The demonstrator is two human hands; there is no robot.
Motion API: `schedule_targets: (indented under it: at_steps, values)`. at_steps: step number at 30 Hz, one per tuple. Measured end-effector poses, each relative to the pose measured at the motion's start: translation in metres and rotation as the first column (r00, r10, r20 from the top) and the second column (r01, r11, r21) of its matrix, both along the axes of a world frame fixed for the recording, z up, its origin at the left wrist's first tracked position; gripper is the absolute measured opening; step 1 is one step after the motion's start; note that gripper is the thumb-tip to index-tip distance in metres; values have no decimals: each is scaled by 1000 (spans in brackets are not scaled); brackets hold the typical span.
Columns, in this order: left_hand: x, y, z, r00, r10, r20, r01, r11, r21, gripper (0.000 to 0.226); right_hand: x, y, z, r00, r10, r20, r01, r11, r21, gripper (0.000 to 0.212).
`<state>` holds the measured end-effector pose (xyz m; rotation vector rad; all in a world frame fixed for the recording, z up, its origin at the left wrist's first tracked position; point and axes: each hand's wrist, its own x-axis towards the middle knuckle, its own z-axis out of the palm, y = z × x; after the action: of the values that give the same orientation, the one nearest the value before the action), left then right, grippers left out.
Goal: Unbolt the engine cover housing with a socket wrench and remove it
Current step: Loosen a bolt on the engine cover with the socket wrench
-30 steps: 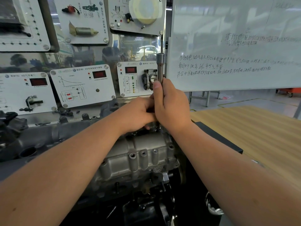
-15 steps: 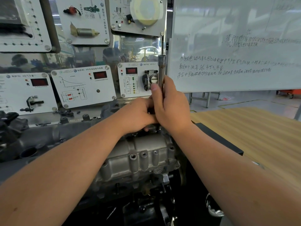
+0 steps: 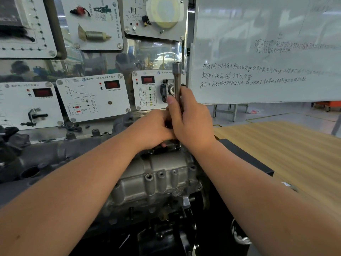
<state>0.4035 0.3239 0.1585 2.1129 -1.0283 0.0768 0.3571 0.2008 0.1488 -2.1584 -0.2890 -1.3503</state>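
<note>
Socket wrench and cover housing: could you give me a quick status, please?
Right hand grips upright socket wrench. Left hand beside it, grip hidden. Cover housing still seated. No obstruction visible.

The wrench [image 3: 177, 78] is held upright at frame centre above the housing [image 3: 156, 182]; panels [image 3: 92, 97] are mounted behind, a whiteboard [image 3: 267, 52] upper right.

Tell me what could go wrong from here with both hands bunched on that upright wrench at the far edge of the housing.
1. The socket wrench stands tall while the right hand grips it low; a tilt could slip it off the bolt, which is hidden.
2. The left hand sits tight against the tool above the engine cover housing; a sudden release may bang knuckles on the casting.
3. A freed bolt could drop into the dark gaps below.
</note>
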Motion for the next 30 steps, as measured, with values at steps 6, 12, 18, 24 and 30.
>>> schedule_targets:
  at_steps: [6, 12, 18, 24, 30]
  values:
    - [-1, 1, -1, 1000, 5, -19, -4, 999, 34, 38, 2, -1, 0, 1000, 6, 6, -6, 1000, 6, 43]
    - [-2, 0, 0, 1000, 16, -12, -15, 1000, 23, 41, 1, 0, 0, 1000, 7, 20, -7, 1000, 15, 28]
    - [-4, 1, 1, 1000, 8, 22, -10, 999, 51, 45, 2, 0, 0, 1000, -11, 11, 12, 1000, -12, 37]
    - [-4, 1, 1, 1000, -1, 28, 0, 999, 37, 40, 2, -1, 2, 1000, 30, -8, -29, 998, 48, 31]
    - [-7, 1, 4, 998, 19, 57, -22, 999, 48, 54, -1, 0, 1, 1000, -6, 14, 6, 1000, -14, 44]
